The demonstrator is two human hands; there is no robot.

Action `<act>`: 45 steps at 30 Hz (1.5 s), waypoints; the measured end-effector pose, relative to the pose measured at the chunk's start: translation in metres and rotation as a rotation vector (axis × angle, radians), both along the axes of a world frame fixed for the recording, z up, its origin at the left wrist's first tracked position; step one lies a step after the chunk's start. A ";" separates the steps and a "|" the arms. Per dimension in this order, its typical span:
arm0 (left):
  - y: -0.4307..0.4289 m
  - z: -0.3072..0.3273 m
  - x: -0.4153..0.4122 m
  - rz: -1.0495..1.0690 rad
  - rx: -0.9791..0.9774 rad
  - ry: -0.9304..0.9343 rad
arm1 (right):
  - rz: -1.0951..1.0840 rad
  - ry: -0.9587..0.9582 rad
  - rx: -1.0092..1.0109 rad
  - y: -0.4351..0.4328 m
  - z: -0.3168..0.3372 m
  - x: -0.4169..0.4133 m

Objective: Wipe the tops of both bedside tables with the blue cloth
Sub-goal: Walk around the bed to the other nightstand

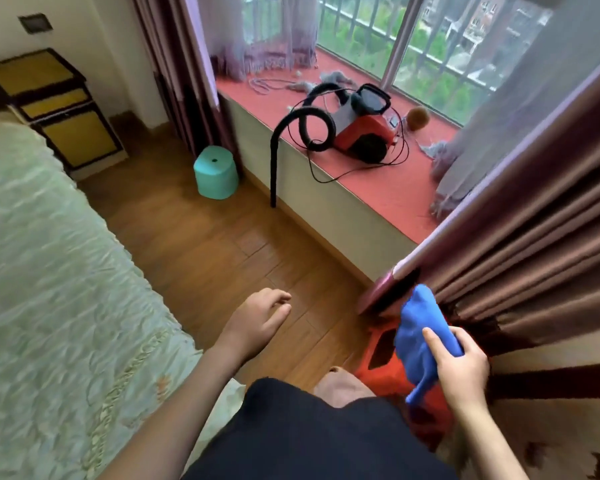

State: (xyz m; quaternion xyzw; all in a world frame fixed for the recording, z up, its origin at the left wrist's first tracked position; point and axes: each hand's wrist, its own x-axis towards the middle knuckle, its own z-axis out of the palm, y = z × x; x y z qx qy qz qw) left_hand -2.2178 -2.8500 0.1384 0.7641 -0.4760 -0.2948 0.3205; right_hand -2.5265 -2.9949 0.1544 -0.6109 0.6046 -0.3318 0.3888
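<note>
The blue cloth (418,336) is bunched up in my right hand (463,365), low at the right, in front of the brown curtain. My left hand (257,322) hovers over the wooden floor beside the bed, fingers loosely apart and holding nothing. One bedside table (54,105), yellow with dark trim and drawers, stands far off at the top left against the wall, at the head of the bed. No second bedside table is in view.
A bed with a pale green cover (49,289) fills the left. A teal stool (215,173) stands on the floor by the window ledge (378,199), which carries a red vacuum cleaner (361,133) with a hanging hose. A red stool (392,362) sits below my right hand.
</note>
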 end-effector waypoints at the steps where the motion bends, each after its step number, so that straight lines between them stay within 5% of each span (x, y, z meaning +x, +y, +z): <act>1: -0.010 0.000 0.008 0.029 -0.013 0.002 | 0.021 0.002 -0.003 -0.018 0.002 0.013; 14: -0.071 -0.035 0.099 0.728 0.163 0.143 | 0.663 0.022 0.137 -0.211 -0.023 0.282; 23: -0.117 -0.012 0.169 1.137 0.116 0.161 | 1.002 -0.047 0.154 -0.283 -0.004 0.455; 34: -0.202 -0.044 0.360 1.048 0.095 0.182 | 0.919 0.080 0.133 -0.373 -0.033 0.616; 45: -0.258 -0.011 0.604 0.915 -0.011 0.092 | 0.838 0.126 0.035 -0.440 -0.005 0.825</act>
